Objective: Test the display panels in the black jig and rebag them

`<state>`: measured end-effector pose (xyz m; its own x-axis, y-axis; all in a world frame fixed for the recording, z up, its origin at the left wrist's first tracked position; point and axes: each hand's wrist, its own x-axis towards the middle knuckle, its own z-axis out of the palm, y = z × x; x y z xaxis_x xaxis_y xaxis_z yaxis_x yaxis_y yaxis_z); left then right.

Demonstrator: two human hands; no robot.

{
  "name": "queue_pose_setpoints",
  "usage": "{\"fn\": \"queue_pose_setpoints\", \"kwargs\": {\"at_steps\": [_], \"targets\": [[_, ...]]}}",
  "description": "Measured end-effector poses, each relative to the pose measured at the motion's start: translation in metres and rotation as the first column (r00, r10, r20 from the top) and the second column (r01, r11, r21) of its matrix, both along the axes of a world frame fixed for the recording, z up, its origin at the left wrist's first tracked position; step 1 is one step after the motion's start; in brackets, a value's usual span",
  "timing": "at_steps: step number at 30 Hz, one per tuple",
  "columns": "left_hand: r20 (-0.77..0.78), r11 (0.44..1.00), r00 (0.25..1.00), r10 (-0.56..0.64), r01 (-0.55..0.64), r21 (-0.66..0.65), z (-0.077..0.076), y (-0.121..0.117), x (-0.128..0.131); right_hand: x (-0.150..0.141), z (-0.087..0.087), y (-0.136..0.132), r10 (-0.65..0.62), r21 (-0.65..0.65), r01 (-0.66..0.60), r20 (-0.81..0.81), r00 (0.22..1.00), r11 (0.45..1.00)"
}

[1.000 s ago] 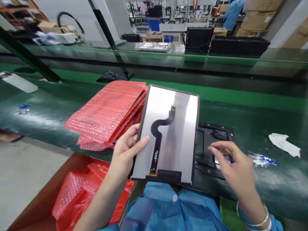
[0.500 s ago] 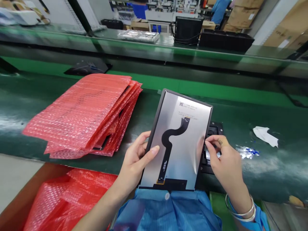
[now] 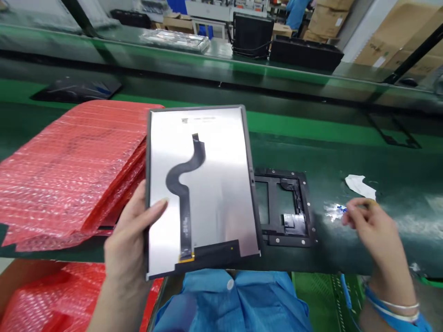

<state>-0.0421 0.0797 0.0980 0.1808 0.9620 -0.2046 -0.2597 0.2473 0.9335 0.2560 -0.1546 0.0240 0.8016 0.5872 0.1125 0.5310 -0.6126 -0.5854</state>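
Note:
My left hand point(image 3: 129, 235) grips the left edge of a silver display panel point(image 3: 221, 184), thumb on its back; a black flex cable point(image 3: 185, 184) runs down the panel's middle. The panel is held upright over the near edge of the green bench. A black plastic frame point(image 3: 287, 207) lies flat on the bench just right of the panel. My right hand point(image 3: 374, 230) hovers right of the frame, fingers curled and pointing left toward a crumpled clear film with blue marks point(image 3: 334, 210); nothing shows in it.
A stack of red bubble-wrap bags point(image 3: 69, 166) lies on the bench at left. More red bags fill a cardboard box point(image 3: 14, 281) below. A white scrap point(image 3: 360, 186) lies at right. Black trays point(image 3: 304, 53) and a clear tray point(image 3: 176, 40) sit on the far conveyor.
The panel has swung left, uncovering the black frame. My right hand has left the panel's right edge and moved right, toward the crumpled film.

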Motion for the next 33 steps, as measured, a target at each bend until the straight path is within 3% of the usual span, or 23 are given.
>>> {"fn": "queue_pose_setpoints", "kwargs": {"at_steps": [3, 6, 9, 12, 14, 19, 22, 26, 28, 29, 30, 31, 33], "targets": [[-0.019, 0.996, 0.996, 0.084, -0.084, -0.014, 0.001, 0.005, -0.003, 0.040, -0.013, -0.025, -0.126, -0.182, 0.132, 0.042, 0.991, 0.974], [-0.062, 0.992, 0.993, 0.096, -0.101, -0.076, -0.006, 0.008, -0.004, 0.046, -0.021, -0.029, -0.180, -0.252, 0.206, 0.120, 0.976, 0.946], [-0.105, 0.983, 0.983, 0.152, -0.161, -0.083, -0.012, 0.007, -0.003, 0.034, -0.019, -0.022, -0.225, -0.233, 0.286, 0.257, 0.940, 0.930], [-0.149, 0.977, 0.966, 0.212, -0.215, -0.006, -0.013, 0.004, -0.002, 0.030, -0.014, -0.004, -0.268, -0.152, 0.354, 0.405, 0.874, 0.923], [-0.180, 0.980, 0.963, 0.199, -0.195, 0.042, -0.011, 0.002, -0.001, 0.034, -0.016, 0.013, -0.251, -0.122, 0.342, 0.465, 0.849, 0.932], [-0.238, 0.982, 0.954, 0.184, -0.171, 0.074, -0.005, -0.003, 0.000, 0.051, -0.033, 0.047, -0.053, -0.137, 0.134, 0.478, 0.877, 0.981], [-0.134, 0.991, 0.982, 0.131, -0.130, 0.021, -0.007, -0.004, -0.001, 0.056, -0.030, 0.039, -0.096, -0.009, 0.115, 0.487, 0.868, 0.993], [0.018, 0.985, 1.000, -0.016, 0.018, -0.174, -0.014, 0.003, 0.000, 0.033, 0.000, 0.021, -0.224, 0.283, 0.098, 0.455, 0.862, 0.954], [0.085, 0.972, 0.993, -0.085, 0.101, -0.213, -0.016, 0.006, 0.005, 0.003, 0.019, 0.026, -0.128, 0.350, -0.047, 0.460, 0.878, 0.936], [0.114, 0.966, 0.985, -0.127, 0.149, -0.210, -0.017, 0.006, 0.009, -0.016, 0.027, 0.033, -0.011, 0.340, -0.172, 0.475, 0.880, 0.925], [0.137, 0.960, 0.975, -0.174, 0.199, -0.198, -0.017, 0.004, 0.013, -0.035, 0.034, 0.041, 0.193, 0.305, -0.395, 0.525, 0.829, 0.866], [0.155, 0.951, 0.962, -0.224, 0.251, -0.180, -0.017, 0.001, 0.018, -0.054, 0.040, 0.052, 0.411, 0.191, -0.593, 0.557, 0.722, 0.783], [0.190, 0.927, 0.928, -0.321, 0.349, -0.137, -0.017, -0.009, 0.026, -0.086, 0.046, 0.072, 0.629, -0.002, -0.806, 0.627, 0.461, 0.592]]}}
